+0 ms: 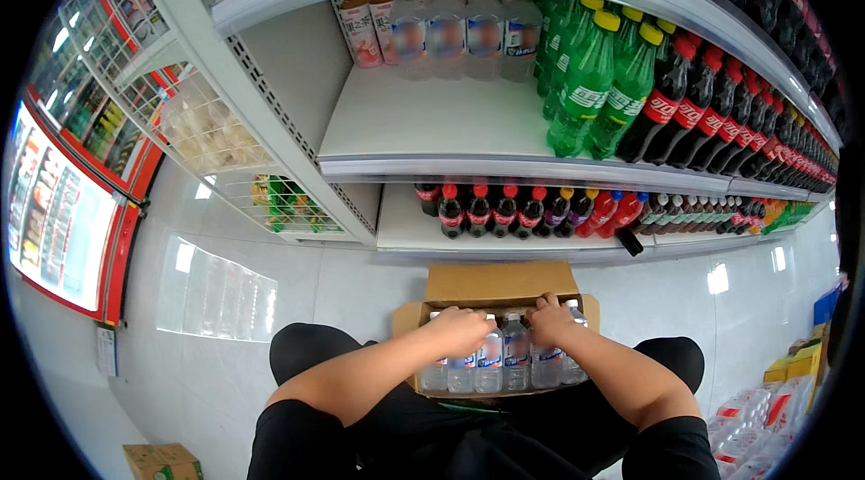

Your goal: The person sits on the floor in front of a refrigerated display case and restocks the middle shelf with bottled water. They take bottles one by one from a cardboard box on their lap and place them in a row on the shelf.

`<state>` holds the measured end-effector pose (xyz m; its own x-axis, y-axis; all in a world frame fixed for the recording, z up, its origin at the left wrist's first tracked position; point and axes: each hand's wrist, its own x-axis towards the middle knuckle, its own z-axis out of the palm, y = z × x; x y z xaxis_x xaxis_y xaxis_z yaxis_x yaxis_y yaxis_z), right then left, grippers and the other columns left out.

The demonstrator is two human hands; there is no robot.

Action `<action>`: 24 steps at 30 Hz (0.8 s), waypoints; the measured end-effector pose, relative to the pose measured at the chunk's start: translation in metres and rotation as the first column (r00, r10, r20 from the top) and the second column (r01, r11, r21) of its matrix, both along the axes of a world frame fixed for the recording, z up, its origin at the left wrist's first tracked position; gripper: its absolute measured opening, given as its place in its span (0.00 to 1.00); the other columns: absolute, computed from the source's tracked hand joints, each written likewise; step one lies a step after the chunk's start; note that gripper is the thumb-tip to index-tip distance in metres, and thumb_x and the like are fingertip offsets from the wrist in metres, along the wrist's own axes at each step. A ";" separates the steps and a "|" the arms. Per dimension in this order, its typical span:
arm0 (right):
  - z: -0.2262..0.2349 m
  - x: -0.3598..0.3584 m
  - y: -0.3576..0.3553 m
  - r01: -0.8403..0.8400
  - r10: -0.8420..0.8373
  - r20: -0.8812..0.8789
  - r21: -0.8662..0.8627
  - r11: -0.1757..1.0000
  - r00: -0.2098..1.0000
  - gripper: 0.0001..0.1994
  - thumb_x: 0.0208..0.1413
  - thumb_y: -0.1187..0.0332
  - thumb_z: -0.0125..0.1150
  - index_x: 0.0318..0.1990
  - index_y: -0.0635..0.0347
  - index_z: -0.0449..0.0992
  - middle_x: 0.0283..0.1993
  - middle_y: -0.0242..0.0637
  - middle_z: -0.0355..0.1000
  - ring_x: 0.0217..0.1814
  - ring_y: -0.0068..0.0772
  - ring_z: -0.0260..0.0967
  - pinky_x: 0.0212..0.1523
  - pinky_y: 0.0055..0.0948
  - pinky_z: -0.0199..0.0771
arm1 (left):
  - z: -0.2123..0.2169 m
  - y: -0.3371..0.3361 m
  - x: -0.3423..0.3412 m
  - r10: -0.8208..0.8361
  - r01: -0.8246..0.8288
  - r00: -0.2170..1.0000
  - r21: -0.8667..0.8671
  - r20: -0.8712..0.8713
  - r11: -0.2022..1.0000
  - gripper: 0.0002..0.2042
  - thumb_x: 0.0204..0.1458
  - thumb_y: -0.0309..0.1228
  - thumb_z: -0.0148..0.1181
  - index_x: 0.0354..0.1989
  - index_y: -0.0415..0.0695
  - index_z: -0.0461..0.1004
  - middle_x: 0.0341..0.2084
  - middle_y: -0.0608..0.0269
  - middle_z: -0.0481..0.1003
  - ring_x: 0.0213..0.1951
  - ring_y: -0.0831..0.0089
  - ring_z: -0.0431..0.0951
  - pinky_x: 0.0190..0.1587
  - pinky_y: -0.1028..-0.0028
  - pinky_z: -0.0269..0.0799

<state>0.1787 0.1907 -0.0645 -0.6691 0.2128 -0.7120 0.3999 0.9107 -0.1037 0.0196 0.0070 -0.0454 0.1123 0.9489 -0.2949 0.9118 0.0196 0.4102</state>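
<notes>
Just below the curled left fingers (479,325) and right fingers (542,310) stand clear bottles (515,354); whether gripped, I cannot tell.

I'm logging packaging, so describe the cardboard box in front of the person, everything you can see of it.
The cardboard box is brown and open, between the person's knees, in front of the shelves. Its far flap is folded back toward the shelves; the side flaps splay outward. Clear, white-capped bottles stand inside. The left hand and right hand reach in at the bottle tops; whether they touch the cardboard is unclear. Its underside is hidden.
</notes>
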 end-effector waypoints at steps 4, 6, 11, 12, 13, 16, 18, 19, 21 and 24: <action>-0.040 0.003 0.018 0.120 -0.110 -0.136 0.070 0.990 0.985 0.19 0.55 0.63 0.62 0.53 0.57 0.81 0.57 0.52 0.75 0.63 0.56 0.70 0.61 0.49 0.73 | 0.005 -0.002 -0.001 -0.015 0.017 0.999 0.057 -0.028 0.998 0.11 0.56 0.35 0.62 0.44 0.42 0.76 0.38 0.52 0.80 0.45 0.53 0.83 0.45 0.55 0.80; -0.061 0.004 0.034 0.142 -0.139 -0.157 0.005 0.990 0.978 0.16 0.54 0.67 0.61 0.50 0.59 0.82 0.48 0.52 0.80 0.54 0.54 0.77 0.58 0.45 0.76 | 0.005 -0.003 -0.003 0.012 -0.012 1.000 0.065 0.011 0.998 0.11 0.56 0.35 0.61 0.43 0.42 0.76 0.38 0.52 0.80 0.45 0.53 0.83 0.45 0.55 0.80; -0.104 0.004 0.059 0.150 -0.174 -0.113 -0.195 0.969 0.978 0.16 0.55 0.66 0.61 0.50 0.57 0.82 0.50 0.48 0.80 0.55 0.51 0.77 0.58 0.43 0.76 | 0.001 -0.004 -0.001 -0.019 0.019 0.999 0.000 -0.044 1.000 0.12 0.56 0.36 0.62 0.43 0.42 0.76 0.38 0.53 0.80 0.46 0.52 0.82 0.47 0.52 0.78; -0.110 0.005 0.061 0.129 -0.167 -0.167 -0.214 0.968 0.972 0.16 0.53 0.67 0.63 0.50 0.57 0.82 0.50 0.49 0.80 0.55 0.52 0.77 0.57 0.43 0.76 | 0.001 -0.004 0.002 -0.015 0.016 0.998 0.017 -0.061 1.000 0.12 0.56 0.36 0.62 0.43 0.42 0.76 0.39 0.53 0.80 0.47 0.52 0.82 0.47 0.51 0.77; -0.115 0.007 0.063 0.110 -0.162 -0.221 -0.231 0.967 0.962 0.17 0.50 0.69 0.64 0.49 0.57 0.82 0.50 0.51 0.80 0.55 0.53 0.77 0.57 0.44 0.76 | 0.002 -0.004 0.004 -0.012 0.015 0.997 0.035 -0.077 0.999 0.12 0.56 0.36 0.62 0.43 0.43 0.76 0.39 0.53 0.80 0.48 0.53 0.82 0.48 0.50 0.76; -0.112 0.008 0.064 0.041 -0.127 -0.295 -0.279 0.959 0.947 0.20 0.48 0.72 0.67 0.52 0.58 0.81 0.51 0.53 0.79 0.55 0.55 0.77 0.55 0.46 0.76 | 0.006 -0.001 0.009 0.017 -0.018 1.000 -0.018 -0.018 1.000 0.14 0.56 0.37 0.62 0.47 0.43 0.77 0.42 0.53 0.80 0.49 0.52 0.81 0.52 0.49 0.74; -0.087 0.001 0.056 -0.014 -0.107 -0.336 -0.336 0.942 0.936 0.23 0.50 0.71 0.69 0.56 0.58 0.78 0.52 0.53 0.78 0.56 0.55 0.76 0.55 0.46 0.76 | 0.006 0.001 0.010 0.050 -0.044 0.995 -0.073 0.092 0.996 0.16 0.56 0.38 0.62 0.50 0.44 0.77 0.44 0.52 0.80 0.49 0.51 0.81 0.53 0.50 0.74; -0.057 -0.006 0.047 -0.052 -0.098 -0.367 -0.378 0.924 0.925 0.23 0.51 0.70 0.69 0.57 0.57 0.77 0.53 0.52 0.78 0.56 0.55 0.76 0.56 0.46 0.76 | -0.001 0.002 0.010 0.082 -0.054 0.981 -0.159 0.178 0.986 0.23 0.56 0.43 0.64 0.56 0.40 0.74 0.45 0.49 0.79 0.48 0.49 0.81 0.53 0.54 0.74; -0.014 -0.008 0.029 -0.103 -0.095 -0.416 -0.429 0.897 0.904 0.25 0.52 0.70 0.70 0.60 0.58 0.75 0.53 0.52 0.78 0.56 0.55 0.76 0.55 0.46 0.76 | -0.023 0.000 0.016 0.112 -0.060 0.900 -0.135 0.420 0.989 0.29 0.55 0.46 0.67 0.58 0.37 0.71 0.46 0.46 0.79 0.49 0.49 0.80 0.53 0.56 0.74; 0.024 -0.005 0.009 -0.160 -0.098 -0.519 -0.430 0.888 0.849 0.27 0.51 0.70 0.72 0.61 0.59 0.73 0.53 0.54 0.77 0.54 0.58 0.76 0.54 0.48 0.77 | -0.014 0.008 0.028 0.249 -0.090 0.810 -0.307 0.531 0.947 0.42 0.53 0.47 0.71 0.67 0.33 0.57 0.50 0.42 0.76 0.52 0.51 0.78 0.53 0.59 0.74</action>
<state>0.1737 0.1999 -0.0404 -0.9607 -0.0645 -0.2701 0.1415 0.7232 -0.6760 0.0475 0.0154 -0.0598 0.1763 0.8679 -0.4644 0.4987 0.3280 0.8023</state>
